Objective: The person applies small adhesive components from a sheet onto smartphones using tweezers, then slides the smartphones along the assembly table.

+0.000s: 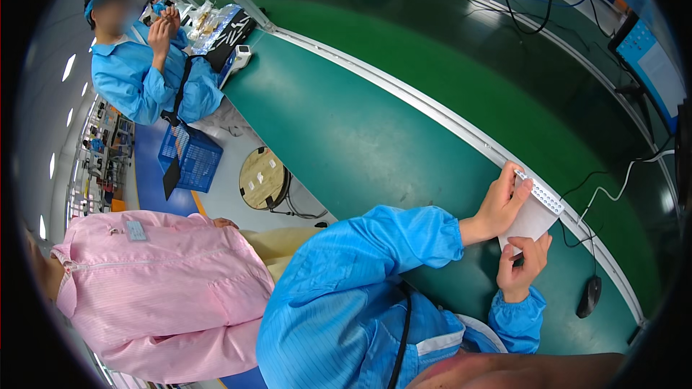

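"What does the left hand (499, 209) have?"

"It's pinching a flat, pale grey-white piece (535, 220) by its upper left part, thumb lying by a white strip with rows of small dark dots (548, 200) along the top edge."

"And the right hand (525, 268)?"

"Its fingers are curled at the piece's lower edge. They meet it there, but I can't tell whether they grip it or only steady it."

"How far along is it?"

"As I judge it, midway through handling: the piece is up in the hands over the bench, not set down. The strip lies along its edge; whether the two are joined I can't tell, nor how much is left."

"What's around it?"

"A green bench top (346, 130) edged by a white rail (404, 95), with a black mouse (590, 297) near the right hand. A white cable (621, 191) loops past the rail, and a screen (649, 65) stands at the far right."

"And the room?"

"A person in pink (166, 281) is close by on the left. Beyond are a round stool (261, 179), a blue plastic basket (193, 158) and a co-worker in blue (137, 83) with both hands raised."
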Action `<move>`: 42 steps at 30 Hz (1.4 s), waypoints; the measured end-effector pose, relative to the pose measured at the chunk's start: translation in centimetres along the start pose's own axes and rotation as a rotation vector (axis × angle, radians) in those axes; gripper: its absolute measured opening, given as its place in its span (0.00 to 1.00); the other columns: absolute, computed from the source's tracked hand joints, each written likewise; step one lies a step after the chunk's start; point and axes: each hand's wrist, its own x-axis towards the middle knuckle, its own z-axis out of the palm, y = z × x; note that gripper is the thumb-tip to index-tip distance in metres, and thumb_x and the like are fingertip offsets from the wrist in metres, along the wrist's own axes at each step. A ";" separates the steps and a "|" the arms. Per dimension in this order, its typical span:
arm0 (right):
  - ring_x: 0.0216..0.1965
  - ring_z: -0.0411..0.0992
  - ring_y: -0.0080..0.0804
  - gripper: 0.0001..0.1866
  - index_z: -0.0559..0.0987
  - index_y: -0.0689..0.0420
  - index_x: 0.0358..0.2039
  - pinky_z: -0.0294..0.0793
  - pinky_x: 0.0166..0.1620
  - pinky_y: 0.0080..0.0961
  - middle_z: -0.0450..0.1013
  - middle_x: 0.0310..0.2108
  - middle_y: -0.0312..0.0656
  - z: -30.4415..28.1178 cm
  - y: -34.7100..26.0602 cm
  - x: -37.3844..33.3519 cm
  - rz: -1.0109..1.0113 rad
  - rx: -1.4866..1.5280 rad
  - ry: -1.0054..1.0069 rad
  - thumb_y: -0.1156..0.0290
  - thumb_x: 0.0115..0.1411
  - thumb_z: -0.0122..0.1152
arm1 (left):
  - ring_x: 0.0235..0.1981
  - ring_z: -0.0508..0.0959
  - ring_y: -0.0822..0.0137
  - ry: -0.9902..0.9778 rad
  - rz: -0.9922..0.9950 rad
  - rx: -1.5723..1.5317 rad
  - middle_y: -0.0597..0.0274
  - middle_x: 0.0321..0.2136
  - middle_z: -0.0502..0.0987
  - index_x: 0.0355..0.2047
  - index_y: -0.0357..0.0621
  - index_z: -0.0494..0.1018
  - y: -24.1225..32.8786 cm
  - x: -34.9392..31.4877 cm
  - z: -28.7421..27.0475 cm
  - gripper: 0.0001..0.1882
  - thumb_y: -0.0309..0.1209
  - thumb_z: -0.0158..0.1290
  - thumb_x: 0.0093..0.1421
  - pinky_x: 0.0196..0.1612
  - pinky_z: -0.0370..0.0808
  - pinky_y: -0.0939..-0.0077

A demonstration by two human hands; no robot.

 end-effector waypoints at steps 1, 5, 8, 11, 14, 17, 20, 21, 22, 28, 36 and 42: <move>0.36 0.69 0.53 0.05 0.77 0.61 0.29 0.62 0.42 0.41 0.75 0.32 0.52 0.0 -0.1 0.1 0.001 0.000 0.002 0.74 0.52 0.62 | 0.40 0.72 0.75 -0.002 0.000 0.001 0.56 0.39 0.76 0.49 0.41 0.61 0.0 0.0 0.0 0.14 0.41 0.44 0.79 0.45 0.72 0.74; 0.35 0.67 0.53 0.06 0.77 0.61 0.29 0.62 0.41 0.40 0.74 0.31 0.52 -0.1 -0.1 0.2 0.008 0.014 0.009 0.76 0.47 0.60 | 0.39 0.70 0.77 0.015 0.007 -0.015 0.61 0.37 0.75 0.47 0.42 0.63 -0.1 0.1 0.0 0.15 0.43 0.43 0.79 0.45 0.70 0.76; 0.34 0.67 0.52 0.07 0.78 0.61 0.28 0.62 0.41 0.40 0.73 0.30 0.52 -0.1 -0.1 0.0 0.013 0.016 0.003 0.77 0.45 0.59 | 0.35 0.67 0.79 0.085 0.056 -0.051 0.65 0.34 0.72 0.44 0.42 0.64 -0.3 0.5 0.4 0.16 0.43 0.44 0.79 0.39 0.67 0.79; 0.33 0.66 0.51 0.08 0.78 0.60 0.28 0.59 0.39 0.39 0.74 0.30 0.52 -0.5 0.6 -0.7 -0.001 0.007 -0.015 0.77 0.44 0.57 | 0.31 0.63 0.82 0.137 0.083 -0.089 0.69 0.29 0.68 0.39 0.43 0.65 0.1 0.8 0.2 0.17 0.44 0.44 0.79 0.33 0.64 0.81; 0.32 0.66 0.49 0.08 0.78 0.61 0.28 0.57 0.37 0.39 0.75 0.30 0.51 -0.5 0.3 -0.5 -0.049 0.027 0.014 0.76 0.45 0.57 | 0.30 0.59 0.83 0.146 0.037 -0.096 0.73 0.26 0.64 0.34 0.43 0.64 -0.2 0.8 -0.2 0.19 0.44 0.44 0.79 0.31 0.61 0.81; 0.31 0.65 0.48 0.07 0.78 0.62 0.29 0.59 0.38 0.39 0.74 0.30 0.51 -0.5 -0.4 -0.5 -0.068 0.048 0.088 0.75 0.49 0.57 | 0.29 0.57 0.83 0.141 0.002 -0.049 0.75 0.24 0.61 0.30 0.43 0.63 -0.5 0.5 -0.3 0.22 0.44 0.45 0.79 0.29 0.59 0.80; 0.32 0.65 0.48 0.08 0.78 0.63 0.32 0.61 0.39 0.40 0.75 0.31 0.52 -0.5 0.0 -1.0 -0.046 0.047 0.109 0.72 0.55 0.57 | 0.28 0.57 0.83 0.127 -0.055 0.001 0.76 0.23 0.62 0.28 0.43 0.64 0.0 0.4 -0.6 0.23 0.43 0.44 0.79 0.29 0.60 0.79; 0.32 0.65 0.48 0.09 0.78 0.63 0.34 0.62 0.39 0.40 0.75 0.32 0.53 -0.8 -0.1 -1.2 -0.037 0.036 0.116 0.71 0.58 0.57 | 0.29 0.58 0.82 0.108 -0.094 -0.001 0.76 0.23 0.63 0.28 0.42 0.66 0.3 0.4 -0.4 0.23 0.42 0.44 0.79 0.30 0.61 0.79; 0.32 0.65 0.48 0.09 0.78 0.63 0.34 0.62 0.39 0.40 0.75 0.32 0.53 -0.9 -0.1 -1.3 -0.044 0.033 0.120 0.71 0.58 0.57 | 0.29 0.58 0.82 0.105 -0.086 -0.003 0.76 0.23 0.63 0.28 0.42 0.66 0.6 0.3 -0.1 0.23 0.42 0.44 0.79 0.30 0.61 0.79; 0.35 0.65 0.44 0.14 0.77 0.66 0.41 0.63 0.38 0.36 0.72 0.34 0.53 -1.0 0.4 -1.8 0.012 0.089 0.152 0.68 0.62 0.57 | 0.26 0.58 0.83 0.093 -0.077 -0.032 0.77 0.20 0.63 0.24 0.40 0.66 1.5 0.3 0.2 0.23 0.37 0.44 0.79 0.27 0.59 0.78; 0.46 0.72 0.43 0.16 0.72 0.68 0.53 0.74 0.50 0.36 0.71 0.47 0.54 0.8 1.6 -3.6 0.175 0.149 0.413 0.78 0.65 0.54 | 0.22 0.64 0.78 -0.098 0.068 0.263 0.67 0.19 0.69 0.28 0.40 0.69 1.2 -0.3 0.2 0.17 0.36 0.52 0.73 0.24 0.62 0.74; 0.53 0.74 0.43 0.21 0.70 0.69 0.59 0.75 0.57 0.36 0.70 0.54 0.54 1.1 1.2 -3.5 0.275 0.258 0.434 0.77 0.67 0.54 | 0.20 0.69 0.70 -0.039 -0.002 0.199 0.60 0.23 0.73 0.32 0.40 0.67 2.1 -0.6 0.7 0.11 0.31 0.57 0.68 0.23 0.64 0.71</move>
